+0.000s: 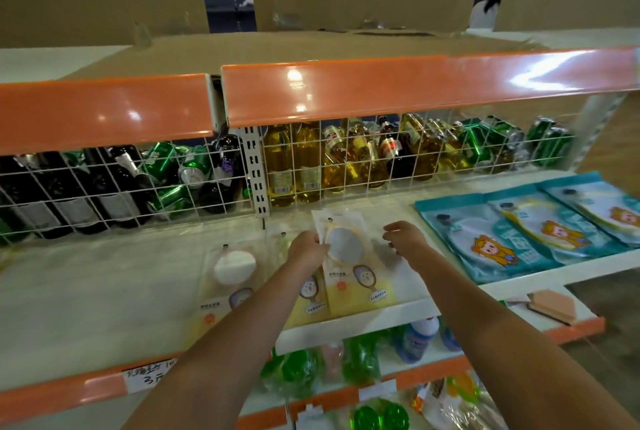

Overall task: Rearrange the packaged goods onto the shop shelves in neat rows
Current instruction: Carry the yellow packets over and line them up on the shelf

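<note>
While both forearms reach over the white shelf (433,303), the left hand (306,251) pinches the left edge of a clear-and-yellow packet (349,256) holding a white round pad, its fingers curled onto the plastic. The right hand (405,239) hangs just above the packet's right side with fingers bent downward; whether its fingertips actually touch the wrapper cannot be told. That packet lies on the shelf, overlapping a 2nd like it (308,294) that shows beneath the left wrist. A 3rd matching packet (232,277) lies to the left, near but apart. To the right, 3 teal packets (519,232) with a cartoon figure lie in an overlapping slanted row. Behind a white wire grid (138,187) stand dark bottles (86,187), green cans (169,173) and yellow-filled bottles (294,159), too crowded to count. An orange price rail (381,90) runs above them. Lower down, green-wrapped goods (298,370) sit on another shelf.
</note>
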